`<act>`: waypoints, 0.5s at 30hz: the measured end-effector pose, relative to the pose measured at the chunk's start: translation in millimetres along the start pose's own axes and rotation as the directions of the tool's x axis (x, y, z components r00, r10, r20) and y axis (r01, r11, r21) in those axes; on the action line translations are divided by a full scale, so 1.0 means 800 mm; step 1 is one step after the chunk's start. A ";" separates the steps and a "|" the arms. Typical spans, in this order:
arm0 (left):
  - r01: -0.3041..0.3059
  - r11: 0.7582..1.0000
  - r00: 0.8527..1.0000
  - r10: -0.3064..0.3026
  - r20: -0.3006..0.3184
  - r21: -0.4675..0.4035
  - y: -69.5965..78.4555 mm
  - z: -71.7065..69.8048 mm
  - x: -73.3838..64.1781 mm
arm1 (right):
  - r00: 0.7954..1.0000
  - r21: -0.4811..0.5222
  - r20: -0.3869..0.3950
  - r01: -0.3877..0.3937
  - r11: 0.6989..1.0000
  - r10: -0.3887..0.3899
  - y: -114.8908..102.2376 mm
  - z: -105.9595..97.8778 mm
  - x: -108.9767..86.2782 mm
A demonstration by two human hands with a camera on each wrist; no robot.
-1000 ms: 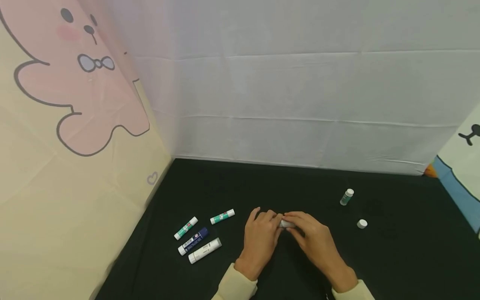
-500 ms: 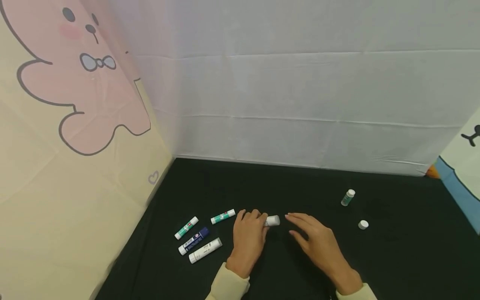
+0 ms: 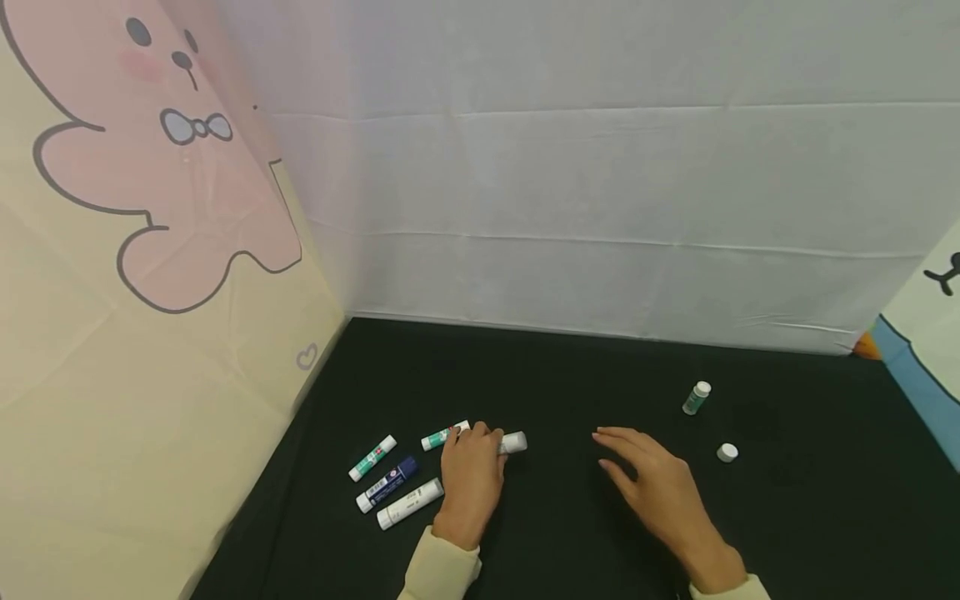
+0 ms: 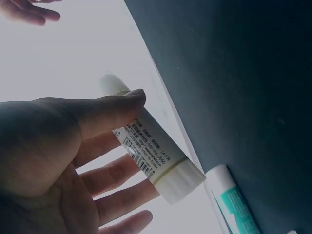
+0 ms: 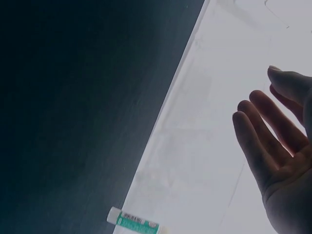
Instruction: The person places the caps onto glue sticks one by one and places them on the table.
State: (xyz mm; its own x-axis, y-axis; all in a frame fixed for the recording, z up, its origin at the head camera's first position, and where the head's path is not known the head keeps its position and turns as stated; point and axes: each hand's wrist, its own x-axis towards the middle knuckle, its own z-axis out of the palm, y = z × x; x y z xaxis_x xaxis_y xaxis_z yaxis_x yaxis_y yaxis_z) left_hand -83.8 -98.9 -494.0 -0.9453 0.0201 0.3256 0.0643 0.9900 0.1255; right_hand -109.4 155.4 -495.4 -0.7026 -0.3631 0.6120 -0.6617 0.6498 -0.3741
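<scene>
My left hand [image 3: 472,483] holds a white glue stick [image 3: 513,442] above the black table. In the left wrist view the thumb presses across the white glue stick [image 4: 153,148], with fingers behind it; printed text and a barcode show on its side. Just behind this hand lies a green-and-white glue stick [image 3: 442,437], its end partly covered by the fingers. Off to the right, my right hand [image 3: 660,496] hovers with nothing in it. Its fingers [image 5: 265,146] are loosely extended in the right wrist view, thumb apart from them.
Left of my left hand lie another green-and-white glue stick [image 3: 372,458], a navy glue stick [image 3: 386,485] and a second white glue stick [image 3: 410,504]. At the right, a small green glue stick [image 3: 696,400] stands near a loose white cap [image 3: 727,452]. White cloth [image 3: 600,208] hangs behind the table.
Both hands were together at the white glue stick. My right hand has let go and drawn slightly right, while my left hand has carried the stick left toward the other glue sticks.
</scene>
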 end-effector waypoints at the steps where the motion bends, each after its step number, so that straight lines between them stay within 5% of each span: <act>1: 0.006 1.000 1.000 -0.006 0.006 0.000 -0.002 0.000 0.000 | 1.000 -0.004 -0.001 0.000 1.000 0.000 0.002 -0.002 -0.001; 15: 0.061 0.996 0.998 -0.061 -0.016 0.064 -0.019 0.000 -0.006 | 1.000 -0.045 0.005 -0.026 0.999 0.027 0.017 -0.017 -0.011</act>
State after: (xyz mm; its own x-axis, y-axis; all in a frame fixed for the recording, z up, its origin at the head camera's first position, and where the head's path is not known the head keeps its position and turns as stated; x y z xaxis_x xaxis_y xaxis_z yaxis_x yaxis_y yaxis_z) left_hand -80.4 -113.9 -497.0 -0.9422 -0.0421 0.3325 -0.0144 0.9963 0.0851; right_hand -109.0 176.2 -496.4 -0.7212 -0.3488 0.5986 -0.6304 0.6887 -0.3581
